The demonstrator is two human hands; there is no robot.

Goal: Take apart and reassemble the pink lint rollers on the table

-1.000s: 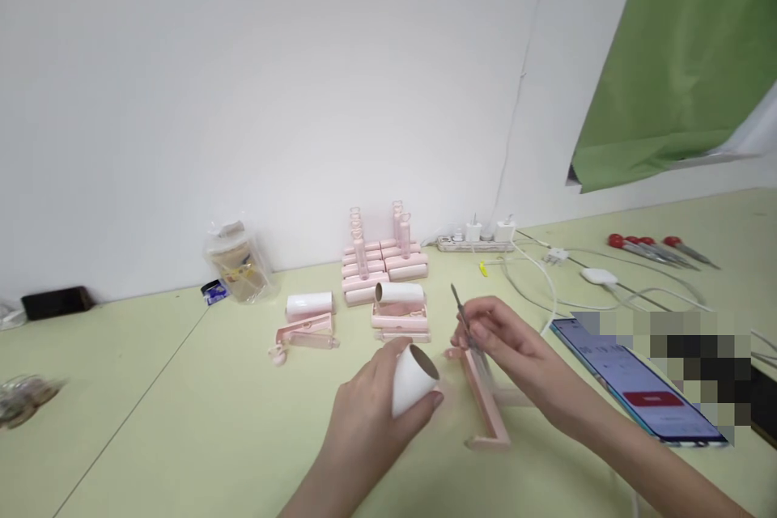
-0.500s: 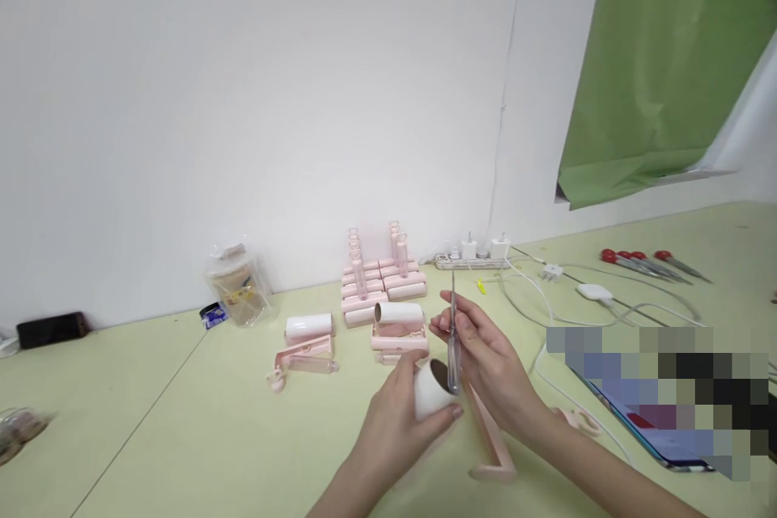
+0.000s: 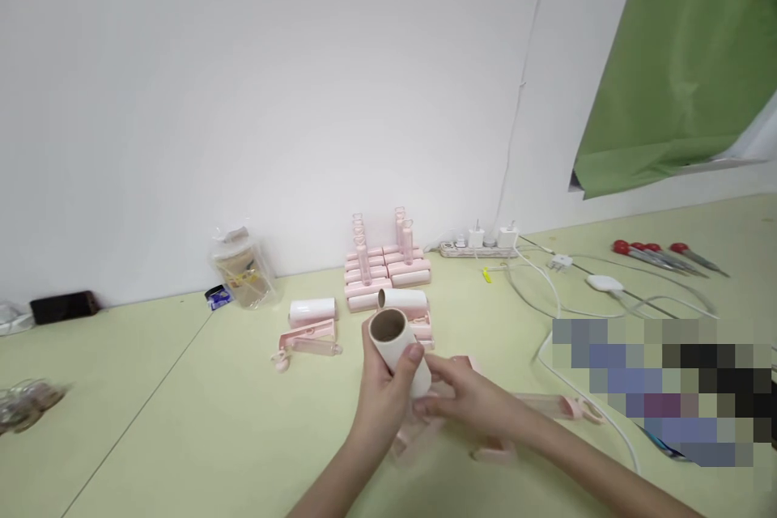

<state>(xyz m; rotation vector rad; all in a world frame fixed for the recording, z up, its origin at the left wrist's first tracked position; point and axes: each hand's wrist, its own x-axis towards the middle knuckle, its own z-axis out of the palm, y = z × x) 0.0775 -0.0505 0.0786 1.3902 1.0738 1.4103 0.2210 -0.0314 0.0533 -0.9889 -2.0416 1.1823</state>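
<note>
My left hand [image 3: 388, 380] is wrapped around a white paper roll [image 3: 397, 344], tilted with the hollow end of its brown core facing up. Just right of the roll's lower end is my right hand [image 3: 461, 396], its fingers closed on a pale pink, partly clear plastic piece [image 3: 413, 433], blurred by motion. Whether that piece touches the roll I cannot tell. Beneath my right forearm lie a pink plastic part [image 3: 494, 451] and a clear pink handle [image 3: 546, 405] with a ring at its end.
Pink lint rollers [image 3: 370, 279] are grouped by the wall. A second white roll [image 3: 312, 310] lies beside a pink holder [image 3: 307, 332]; another roll [image 3: 406, 301] is behind my hands. A power strip [image 3: 479, 251], cables and red-handled tools [image 3: 655, 255] are at right, a bagged container [image 3: 243, 271] at left.
The white roll has moved left and tilted so its open end faces up. My right hand has dropped from beside the roll's opening to its lower end, and its thin upright piece has swung down.
</note>
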